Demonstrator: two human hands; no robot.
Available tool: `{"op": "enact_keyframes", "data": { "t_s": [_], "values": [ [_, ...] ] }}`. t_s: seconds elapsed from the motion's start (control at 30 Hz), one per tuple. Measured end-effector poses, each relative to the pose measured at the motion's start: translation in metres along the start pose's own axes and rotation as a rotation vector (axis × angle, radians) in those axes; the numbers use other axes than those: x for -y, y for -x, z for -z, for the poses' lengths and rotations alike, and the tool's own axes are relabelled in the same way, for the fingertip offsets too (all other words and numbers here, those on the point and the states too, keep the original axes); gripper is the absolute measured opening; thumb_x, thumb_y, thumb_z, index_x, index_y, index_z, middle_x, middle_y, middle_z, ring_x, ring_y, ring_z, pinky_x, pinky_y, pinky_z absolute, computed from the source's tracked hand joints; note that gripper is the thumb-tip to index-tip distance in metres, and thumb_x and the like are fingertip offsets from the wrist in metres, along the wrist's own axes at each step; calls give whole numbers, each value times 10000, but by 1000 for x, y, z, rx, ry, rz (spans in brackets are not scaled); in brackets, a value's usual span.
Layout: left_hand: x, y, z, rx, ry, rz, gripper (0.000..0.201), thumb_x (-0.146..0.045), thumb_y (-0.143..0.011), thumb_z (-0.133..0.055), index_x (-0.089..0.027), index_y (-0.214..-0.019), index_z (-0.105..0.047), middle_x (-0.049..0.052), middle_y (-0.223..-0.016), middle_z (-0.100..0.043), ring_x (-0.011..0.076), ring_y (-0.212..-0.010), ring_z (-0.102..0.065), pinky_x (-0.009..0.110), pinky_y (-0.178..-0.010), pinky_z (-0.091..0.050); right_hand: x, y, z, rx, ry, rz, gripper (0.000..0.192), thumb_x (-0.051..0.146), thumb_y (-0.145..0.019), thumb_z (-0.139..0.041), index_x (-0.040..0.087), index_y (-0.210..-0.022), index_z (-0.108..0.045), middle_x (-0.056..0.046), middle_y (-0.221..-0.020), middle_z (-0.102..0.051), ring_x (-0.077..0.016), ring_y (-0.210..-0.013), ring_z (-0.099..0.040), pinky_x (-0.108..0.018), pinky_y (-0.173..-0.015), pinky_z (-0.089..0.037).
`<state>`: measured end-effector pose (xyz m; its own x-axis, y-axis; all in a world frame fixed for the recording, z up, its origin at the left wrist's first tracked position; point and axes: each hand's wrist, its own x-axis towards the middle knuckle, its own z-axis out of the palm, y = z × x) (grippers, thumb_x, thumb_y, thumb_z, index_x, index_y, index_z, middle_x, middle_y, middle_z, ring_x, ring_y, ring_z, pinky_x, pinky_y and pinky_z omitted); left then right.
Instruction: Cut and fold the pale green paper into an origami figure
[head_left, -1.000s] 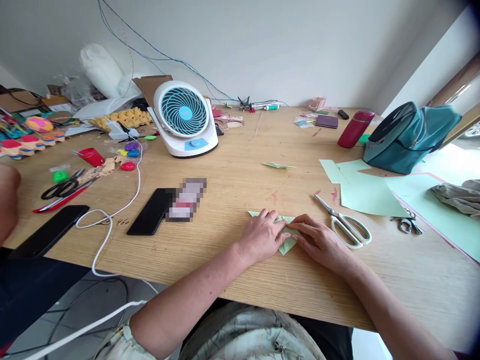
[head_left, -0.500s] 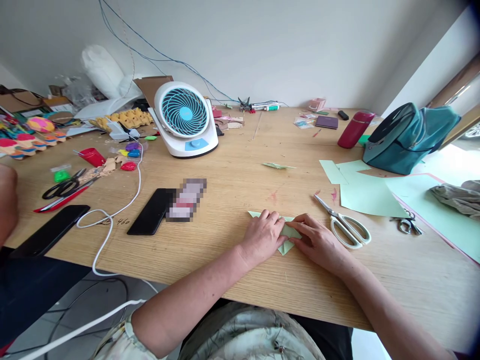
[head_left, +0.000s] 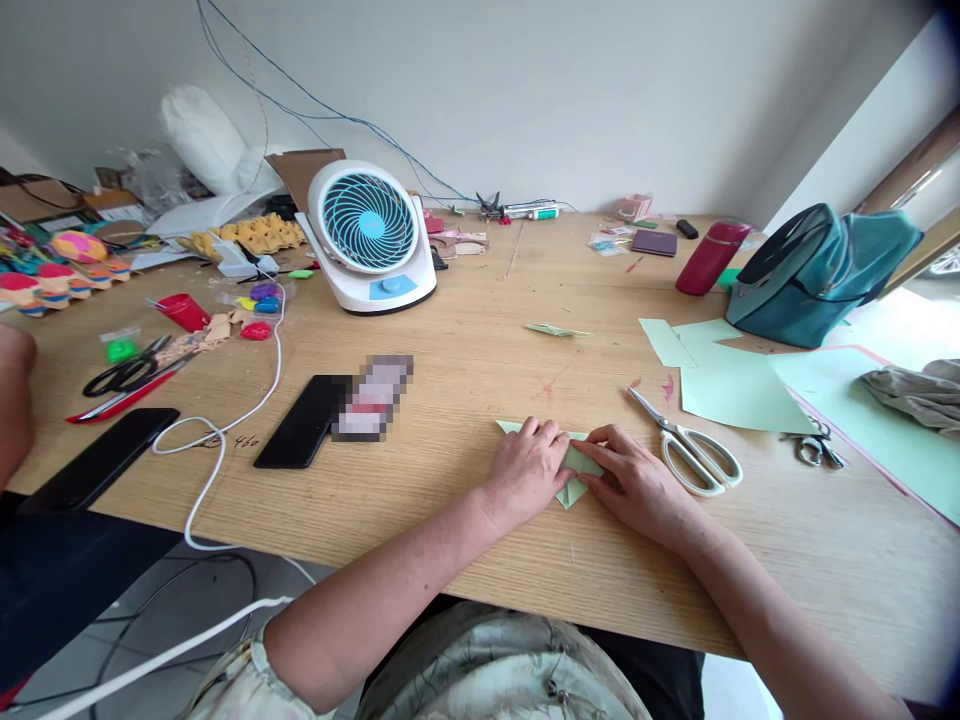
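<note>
A folded piece of light green paper (head_left: 580, 460) lies on the table in front of me, its pointed lower tip toward me and another corner showing at the upper left. My left hand (head_left: 525, 468) covers its left part, fingers curled and pressed down on it. At the right edge, my right hand (head_left: 628, 476) pinches the paper between thumb and fingers. Just beyond my right hand are white-handled scissors (head_left: 694, 450), blades partly apart. Farther back sits a small folded green paper piece (head_left: 556, 330).
Green paper sheets (head_left: 739, 390), keys (head_left: 816, 448), a red flask (head_left: 711, 258) and a teal bag (head_left: 821, 275) are on the right. To the left are a fan (head_left: 369, 235), a black phone (head_left: 304, 422), a white cable (head_left: 279, 350) and another person's arm (head_left: 13, 405).
</note>
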<state>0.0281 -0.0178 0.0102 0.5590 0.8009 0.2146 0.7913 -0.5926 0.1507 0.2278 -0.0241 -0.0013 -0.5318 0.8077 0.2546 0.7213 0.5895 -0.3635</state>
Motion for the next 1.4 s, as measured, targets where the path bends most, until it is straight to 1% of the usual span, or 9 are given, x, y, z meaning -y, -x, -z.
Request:
{"op": "enact_keyframes", "data": {
  "t_s": [0.37,0.63,0.8,1.1,1.17,1.27,1.4],
  "values": [
    [2,0,-4,-2,29,-17,398,-396,-918,-568,-150,-1232,-566,82,-1138,-576,262,-1071,-482,384,-909,-488,2,0,0,-11,23,-4,348,289,-928,-544,230,-1267,-597,-91,-1112,-561,-221,-924,-627,-355,-813,-547],
    [0,1,1,1,48,-2,348,-370,-916,-553,-168,-1199,-576,86,-1125,-570,262,-1061,-492,390,-865,-497,1,0,0,-13,24,-3,330,294,-924,-554,228,-1243,-610,-93,-1117,-558,-226,-950,-613,-366,-834,-543],
    [-1,2,3,8,48,8,356,-355,-892,-568,-174,-1199,-575,85,-1139,-568,270,-1078,-491,391,-837,-502,1,0,1,-6,39,9,335,272,-920,-549,224,-1247,-608,-99,-1121,-560,-233,-957,-618,-376,-833,-547],
    [-2,3,6,23,49,16,392,-365,-873,-568,-169,-1213,-563,91,-1161,-566,273,-1092,-485,393,-854,-497,5,0,5,25,70,4,345,304,-928,-551,222,-1258,-609,-98,-1118,-571,-219,-898,-653,-337,-768,-563],
    [-3,5,6,28,36,10,402,-364,-881,-555,-165,-1231,-548,94,-1186,-562,274,-1106,-480,396,-843,-500,5,0,5,23,71,11,350,307,-929,-548,224,-1265,-603,-100,-1120,-570,-224,-906,-652,-347,-778,-563],
    [-4,6,6,35,8,-2,432,-368,-896,-536,-164,-1275,-512,104,-1215,-559,278,-1129,-471,400,-821,-502,4,1,5,19,70,35,355,300,-938,-532,222,-1280,-589,-110,-1134,-563,-243,-968,-632,-382,-834,-551],
    [-4,7,5,41,-13,-7,456,-383,-904,-530,-164,-1302,-494,108,-1218,-566,280,-1136,-470,397,-799,-505,4,2,6,15,57,68,351,277,-939,-517,228,-1278,-592,-117,-1142,-568,-255,-1006,-611,-410,-874,-535]
  ]
}}
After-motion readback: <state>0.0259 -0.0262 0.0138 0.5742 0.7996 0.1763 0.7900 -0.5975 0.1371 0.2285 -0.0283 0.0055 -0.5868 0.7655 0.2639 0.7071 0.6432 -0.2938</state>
